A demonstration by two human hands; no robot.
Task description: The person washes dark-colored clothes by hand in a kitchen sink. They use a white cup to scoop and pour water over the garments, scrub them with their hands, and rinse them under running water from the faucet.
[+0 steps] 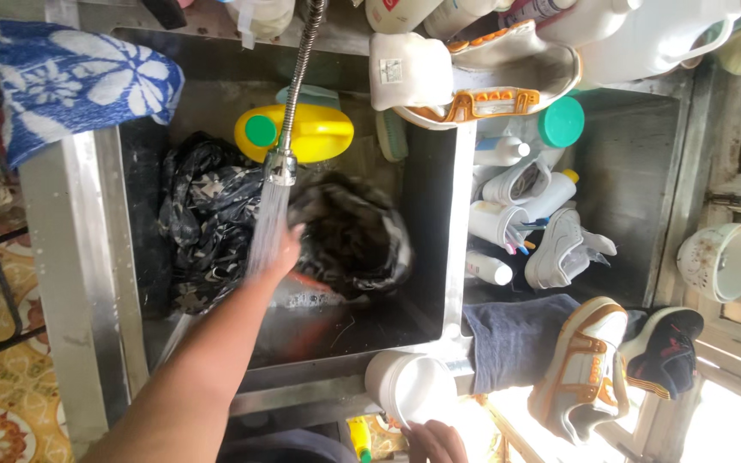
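Water (pixel 268 227) from the faucet (pixel 283 163) runs over our left hand (pixel 289 244) clutching soapy dark cloth (pixel 353 236), rinsing unfinished, while our right hand (pixel 435 441) grips the white tub (pixel 409 386).

brushed steel sink (pixel 87 257), wet dark cloth (pixel 353 236)

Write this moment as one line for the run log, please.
left hand: under faucet spray, on dark wet cloth in sink | right hand: at white container on sink edge

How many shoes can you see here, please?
4: orange-trimmed sneaker atop the divider, white sneaker in the right basin, second orange-trimmed sneaker and black sneaker at the near edge; more may hide.
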